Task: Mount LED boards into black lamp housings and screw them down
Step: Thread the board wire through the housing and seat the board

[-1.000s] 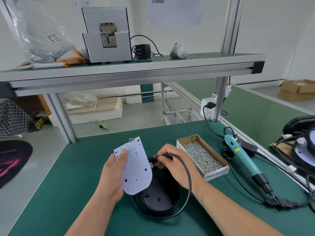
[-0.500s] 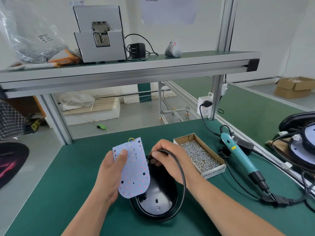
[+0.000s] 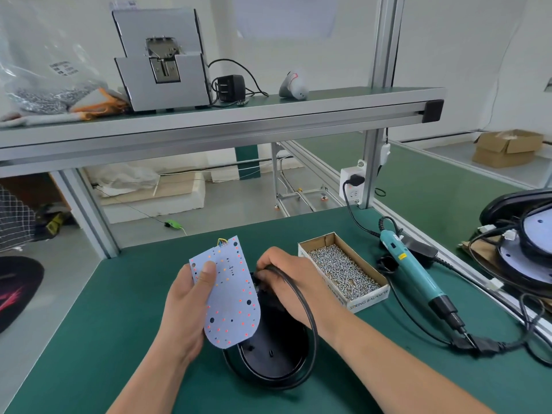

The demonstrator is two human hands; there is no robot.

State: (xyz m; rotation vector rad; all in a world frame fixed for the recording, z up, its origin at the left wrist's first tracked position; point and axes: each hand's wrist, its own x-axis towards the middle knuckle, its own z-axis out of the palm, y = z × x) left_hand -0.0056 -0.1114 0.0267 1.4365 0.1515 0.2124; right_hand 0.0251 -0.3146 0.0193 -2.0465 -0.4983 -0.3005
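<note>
Pinching the board (image 3: 230, 297) in my left hand (image 3: 188, 309), thumb on its face, I hold it tilted over the housing (image 3: 268, 363) on the worktop (image 3: 119, 324); fingers of my right hand (image 3: 289, 276) curl round the cable (image 3: 304, 297) at the housing's far end. A tug could strain the board's wires (image 3: 221, 242), or trap cable under it. What that hand pinches there is hidden.
</note>
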